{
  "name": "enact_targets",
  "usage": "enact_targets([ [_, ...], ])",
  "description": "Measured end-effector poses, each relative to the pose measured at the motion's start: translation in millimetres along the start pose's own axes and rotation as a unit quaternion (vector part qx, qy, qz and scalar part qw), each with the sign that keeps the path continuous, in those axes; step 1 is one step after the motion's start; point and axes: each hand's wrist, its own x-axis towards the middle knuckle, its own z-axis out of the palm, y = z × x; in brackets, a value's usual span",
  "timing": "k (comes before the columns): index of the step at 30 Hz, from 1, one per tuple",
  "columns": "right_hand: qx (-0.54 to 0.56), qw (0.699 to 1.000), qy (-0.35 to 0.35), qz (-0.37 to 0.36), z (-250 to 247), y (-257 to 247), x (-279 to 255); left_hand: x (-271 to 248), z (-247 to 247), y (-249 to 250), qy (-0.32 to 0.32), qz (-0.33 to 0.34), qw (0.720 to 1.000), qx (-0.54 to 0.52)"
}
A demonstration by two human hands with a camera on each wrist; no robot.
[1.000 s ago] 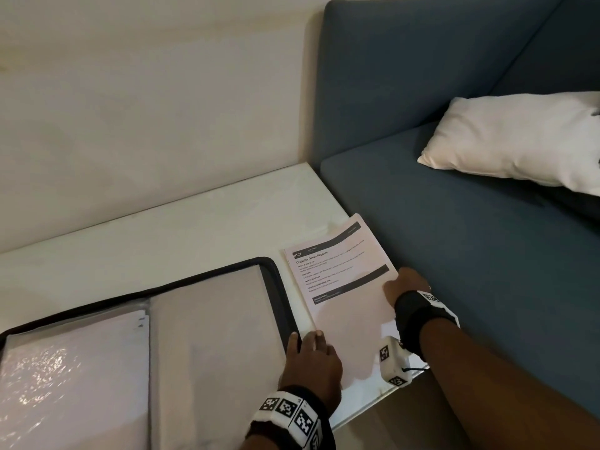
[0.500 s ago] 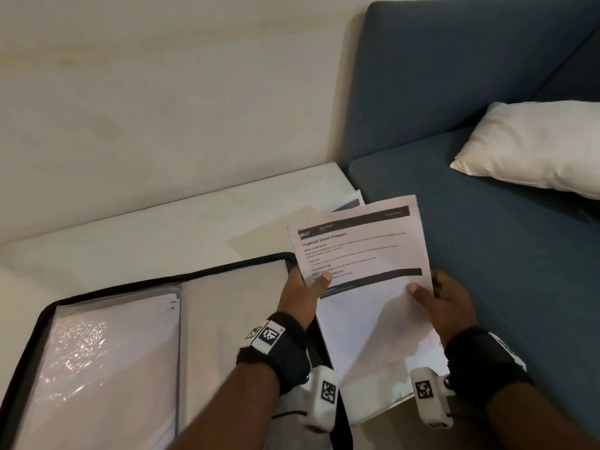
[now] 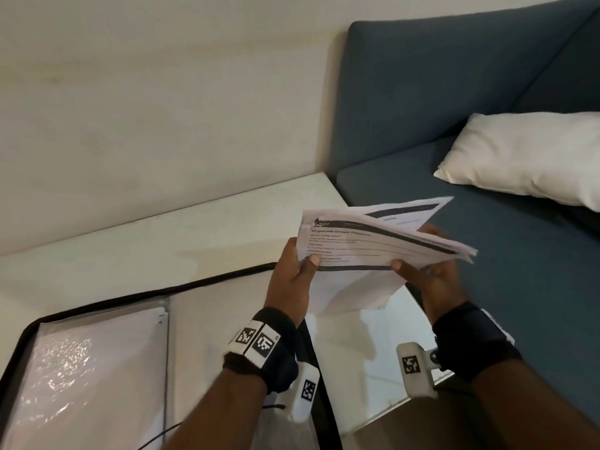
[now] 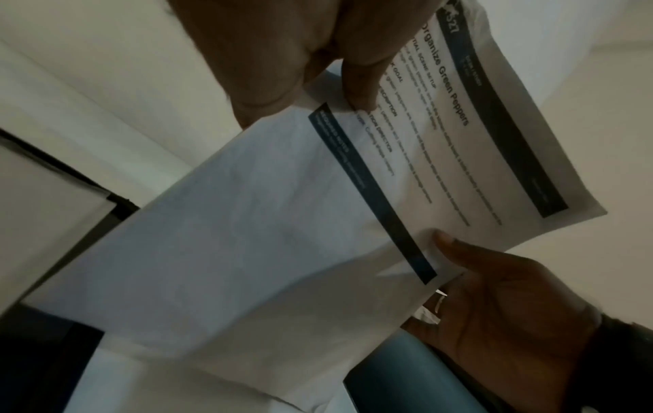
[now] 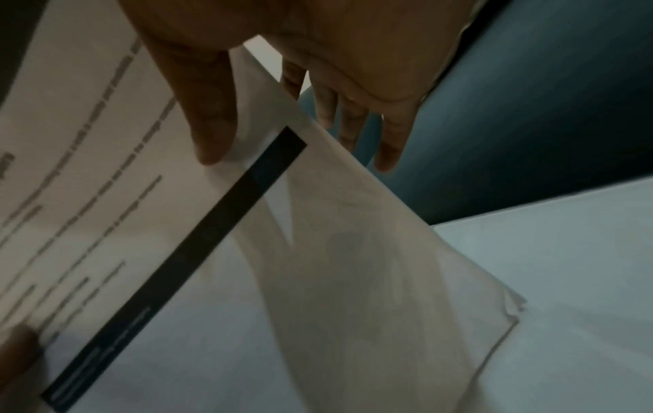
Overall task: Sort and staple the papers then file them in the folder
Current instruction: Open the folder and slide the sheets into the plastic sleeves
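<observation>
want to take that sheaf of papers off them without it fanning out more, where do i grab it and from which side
Judging by its pose, grip the papers by the far short edge, coming from the wall side. The left hand and right hand already pinch the two long sides, the near half droops limp toward the table, and the sheets splay at the right corner, so pinch across all layers there.

Dim warm indoor light. Head view soft, edges bent by wide angle, glare on folder (image 3: 65, 368) plastic. Wrist views dark, grainy; papers (image 5: 318, 279) motion-blurred.
</observation>
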Motion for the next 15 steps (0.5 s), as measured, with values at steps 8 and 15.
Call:
enact_targets([
  [8,-0.039,0.998,0.029,-0.034,13,-24,6,2,4,-5,0.024,-0.021,0.997,-0.066],
  [15,-0.032,0.996,0.009,-0.081,10,-28,-8,3,1,0,0.027,-0.030,0.996,-0.083],
])
